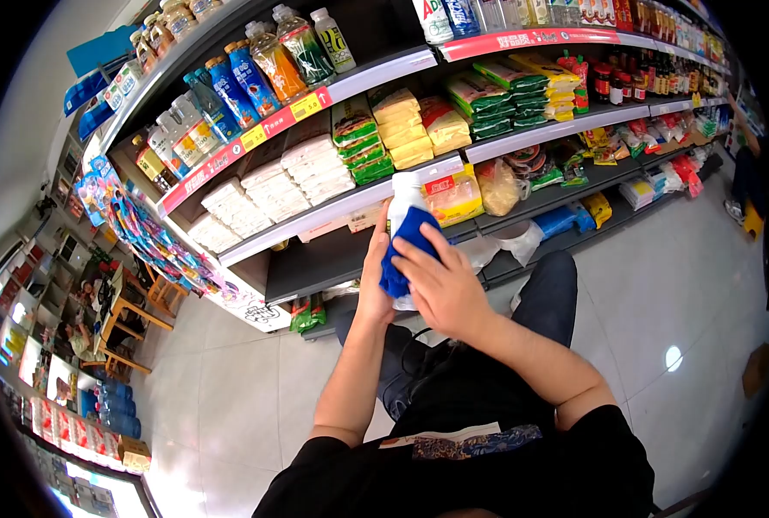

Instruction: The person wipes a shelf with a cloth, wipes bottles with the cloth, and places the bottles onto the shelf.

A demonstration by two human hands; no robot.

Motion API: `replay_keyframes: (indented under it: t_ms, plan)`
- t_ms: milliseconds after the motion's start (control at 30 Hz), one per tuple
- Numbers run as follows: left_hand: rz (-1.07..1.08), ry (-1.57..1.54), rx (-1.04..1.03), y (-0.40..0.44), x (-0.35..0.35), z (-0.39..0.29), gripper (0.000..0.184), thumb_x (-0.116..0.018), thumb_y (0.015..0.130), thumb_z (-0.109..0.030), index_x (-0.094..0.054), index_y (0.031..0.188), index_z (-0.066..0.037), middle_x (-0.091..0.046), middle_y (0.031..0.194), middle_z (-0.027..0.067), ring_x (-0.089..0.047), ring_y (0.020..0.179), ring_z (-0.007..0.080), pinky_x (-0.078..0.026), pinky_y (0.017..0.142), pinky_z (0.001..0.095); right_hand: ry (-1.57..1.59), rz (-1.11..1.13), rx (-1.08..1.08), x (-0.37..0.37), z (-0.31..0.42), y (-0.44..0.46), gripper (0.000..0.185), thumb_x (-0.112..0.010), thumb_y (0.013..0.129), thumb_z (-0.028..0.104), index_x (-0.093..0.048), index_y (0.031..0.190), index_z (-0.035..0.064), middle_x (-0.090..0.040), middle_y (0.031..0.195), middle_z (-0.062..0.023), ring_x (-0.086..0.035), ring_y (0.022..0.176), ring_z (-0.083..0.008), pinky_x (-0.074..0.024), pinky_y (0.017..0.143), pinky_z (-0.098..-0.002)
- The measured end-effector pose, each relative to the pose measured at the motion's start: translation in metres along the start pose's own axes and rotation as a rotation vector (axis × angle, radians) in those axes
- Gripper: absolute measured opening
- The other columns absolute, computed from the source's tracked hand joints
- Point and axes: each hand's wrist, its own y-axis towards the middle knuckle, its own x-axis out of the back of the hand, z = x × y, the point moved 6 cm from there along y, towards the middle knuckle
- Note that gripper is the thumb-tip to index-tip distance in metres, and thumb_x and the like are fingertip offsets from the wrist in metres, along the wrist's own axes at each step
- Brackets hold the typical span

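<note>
A white bottle (407,188) with a white cap stands nearly upright in front of my chest, its lower part mostly covered. My left hand (375,278) is wrapped round its left side; some of those fingers are hidden behind it. Against the front of the bottle lies a blue cloth (414,244), bunched up. My right hand (446,285) presses this cloth onto the bottle, with the fingers bent over it. The bottle's label is out of sight under the cloth.
Right ahead runs a store shelf (358,79) with drink bottles on an upper level. Below sit stacked white packets (315,168), green packages (490,99) and a yellow package (456,195). Snack bags (155,233) hang at the shelf's left end. My bent knee (550,289) is close to the bottom shelf.
</note>
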Motion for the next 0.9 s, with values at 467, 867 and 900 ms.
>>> replay_keyframes:
  t_ms: [467,867,900]
  plan:
    - [-0.078,-0.297,0.044,0.011,0.026,0.024,0.050,-0.031,0.103,-0.027,-0.022,0.152,-0.019,-0.044,0.142,0.0143,-0.053,0.121,0.0299,-0.048,0.098,0.0453,0.135,0.053,-0.033,-0.013,0.012,-0.012,0.033,-0.058,0.085,0.011,-0.062,0.117,0.0013,-0.053,0.134,-0.0121,-0.039,0.133,-0.0376,-0.0404,0.093,-0.0492]
    - [-0.168,0.022,0.085,-0.004,0.013,0.030,0.047,-0.037,0.102,-0.031,-0.039,0.143,-0.010,-0.045,0.143,0.0087,-0.047,0.128,0.0220,-0.038,0.107,0.0365,0.173,-0.087,-0.121,-0.003,-0.038,0.029,0.028,-0.055,0.086,0.001,-0.061,0.114,-0.0002,-0.056,0.132,-0.0130,-0.043,0.130,-0.0404,-0.0386,0.102,-0.0478]
    - [-0.167,0.072,0.068,-0.005,0.010,0.029,0.045,-0.036,0.102,-0.030,-0.041,0.142,-0.010,-0.045,0.143,0.0083,-0.047,0.129,0.0215,-0.038,0.107,0.0365,0.169,-0.102,-0.107,-0.004,-0.039,0.028,0.029,-0.056,0.086,0.002,-0.061,0.114,0.0004,-0.057,0.131,-0.0126,-0.043,0.130,-0.0393,-0.0395,0.100,-0.0469]
